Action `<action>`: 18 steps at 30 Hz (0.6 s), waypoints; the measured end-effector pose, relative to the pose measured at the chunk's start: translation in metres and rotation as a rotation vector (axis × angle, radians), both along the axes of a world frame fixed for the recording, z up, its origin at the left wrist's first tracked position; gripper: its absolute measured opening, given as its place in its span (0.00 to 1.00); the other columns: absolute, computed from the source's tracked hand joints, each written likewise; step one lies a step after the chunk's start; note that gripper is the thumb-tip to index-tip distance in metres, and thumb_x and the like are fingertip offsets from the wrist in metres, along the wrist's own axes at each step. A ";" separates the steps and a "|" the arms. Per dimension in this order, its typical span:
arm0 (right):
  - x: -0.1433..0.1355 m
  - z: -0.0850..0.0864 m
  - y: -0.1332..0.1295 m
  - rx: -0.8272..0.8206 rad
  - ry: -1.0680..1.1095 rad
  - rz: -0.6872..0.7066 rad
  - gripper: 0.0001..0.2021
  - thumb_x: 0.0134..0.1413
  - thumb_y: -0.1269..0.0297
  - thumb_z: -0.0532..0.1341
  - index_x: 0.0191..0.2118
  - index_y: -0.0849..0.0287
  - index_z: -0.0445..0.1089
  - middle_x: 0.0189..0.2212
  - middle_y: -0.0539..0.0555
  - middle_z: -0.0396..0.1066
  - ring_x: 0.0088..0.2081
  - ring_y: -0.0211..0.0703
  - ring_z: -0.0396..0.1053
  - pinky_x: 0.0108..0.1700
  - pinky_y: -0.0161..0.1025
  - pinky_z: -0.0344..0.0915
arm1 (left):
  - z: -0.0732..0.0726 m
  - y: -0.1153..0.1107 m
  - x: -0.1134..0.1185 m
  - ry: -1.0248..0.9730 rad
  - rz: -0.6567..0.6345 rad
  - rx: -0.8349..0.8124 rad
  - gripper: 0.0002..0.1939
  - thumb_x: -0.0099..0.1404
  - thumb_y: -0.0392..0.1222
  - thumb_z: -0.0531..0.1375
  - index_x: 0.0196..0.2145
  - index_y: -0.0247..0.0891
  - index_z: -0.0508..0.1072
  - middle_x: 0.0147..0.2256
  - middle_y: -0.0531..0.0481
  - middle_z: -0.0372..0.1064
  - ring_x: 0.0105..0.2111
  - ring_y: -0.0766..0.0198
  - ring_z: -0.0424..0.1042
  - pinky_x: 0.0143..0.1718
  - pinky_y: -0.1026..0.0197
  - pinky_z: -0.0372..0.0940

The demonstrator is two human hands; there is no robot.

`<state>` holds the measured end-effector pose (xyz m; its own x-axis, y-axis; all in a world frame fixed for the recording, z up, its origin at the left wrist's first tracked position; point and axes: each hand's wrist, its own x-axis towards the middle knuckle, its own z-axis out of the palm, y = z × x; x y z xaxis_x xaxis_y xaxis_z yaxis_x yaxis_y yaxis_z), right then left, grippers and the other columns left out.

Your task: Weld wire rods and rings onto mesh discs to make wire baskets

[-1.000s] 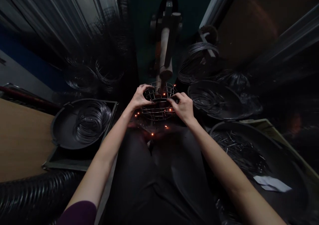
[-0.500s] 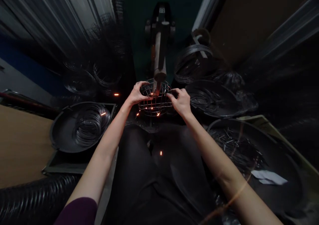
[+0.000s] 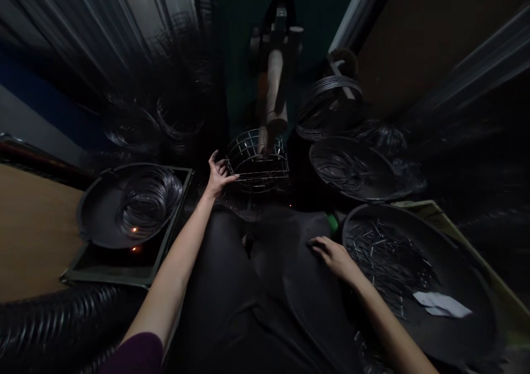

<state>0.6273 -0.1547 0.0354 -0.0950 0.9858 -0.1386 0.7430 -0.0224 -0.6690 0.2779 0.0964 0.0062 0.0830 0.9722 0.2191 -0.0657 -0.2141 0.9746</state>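
Looks like holding step – left hand (image 3: 217, 179) lightly grips wire basket (image 3: 260, 174), right hand (image 3: 336, 256) loose; next needs steady left grip.

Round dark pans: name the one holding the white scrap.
The near right pan: it alone holds the white scrap; the left pan and far right pan hold grey wire rings.

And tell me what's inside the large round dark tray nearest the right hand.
Inside the large round dark tray, a loose heap of short thin metal rods and a flat white scrap show. Whatever lies under the heap and scrap is covered.
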 end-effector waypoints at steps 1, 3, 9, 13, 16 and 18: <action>0.002 0.006 0.000 -0.016 0.058 -0.037 0.14 0.55 0.53 0.55 0.37 0.55 0.73 0.36 0.57 0.77 0.38 0.50 0.76 0.43 0.46 0.72 | 0.006 -0.005 -0.004 0.014 0.018 0.033 0.67 0.37 0.63 0.74 0.64 0.57 0.36 0.56 0.44 0.56 0.61 0.51 0.61 0.60 0.43 0.59; -0.002 0.028 0.006 -0.045 0.177 -0.159 0.17 0.52 0.52 0.59 0.43 0.55 0.74 0.33 0.55 0.76 0.31 0.48 0.75 0.35 0.43 0.72 | 0.021 -0.019 -0.013 0.101 0.014 0.138 0.65 0.37 0.64 0.74 0.63 0.54 0.38 0.55 0.44 0.56 0.60 0.51 0.62 0.60 0.44 0.59; -0.077 0.126 0.067 -0.121 0.438 -0.067 0.25 0.46 0.49 0.69 0.47 0.58 0.74 0.26 0.49 0.71 0.19 0.33 0.60 0.22 0.33 0.59 | 0.074 -0.064 -0.014 0.474 -0.070 0.451 0.54 0.44 0.57 0.74 0.62 0.47 0.49 0.56 0.41 0.54 0.58 0.50 0.60 0.62 0.44 0.58; -0.114 0.142 0.119 -0.153 0.267 0.102 0.15 0.51 0.53 0.67 0.35 0.61 0.78 0.28 0.52 0.75 0.26 0.37 0.68 0.29 0.34 0.62 | 0.099 -0.075 0.004 0.716 -0.132 0.485 0.41 0.46 0.47 0.74 0.55 0.46 0.64 0.55 0.43 0.54 0.58 0.46 0.58 0.60 0.42 0.59; -0.123 0.133 0.132 0.105 -0.079 0.130 0.13 0.58 0.57 0.63 0.39 0.61 0.79 0.33 0.55 0.78 0.34 0.43 0.73 0.37 0.37 0.64 | 0.105 -0.076 0.015 0.806 -0.132 0.480 0.35 0.46 0.45 0.73 0.52 0.44 0.69 0.55 0.42 0.52 0.58 0.45 0.58 0.59 0.41 0.60; -0.123 0.127 0.130 0.264 -0.321 0.217 0.15 0.61 0.57 0.61 0.47 0.60 0.77 0.41 0.58 0.78 0.39 0.47 0.74 0.38 0.38 0.64 | 0.105 -0.074 0.020 0.813 -0.119 0.471 0.34 0.45 0.46 0.73 0.51 0.44 0.71 0.55 0.42 0.52 0.58 0.45 0.57 0.60 0.41 0.60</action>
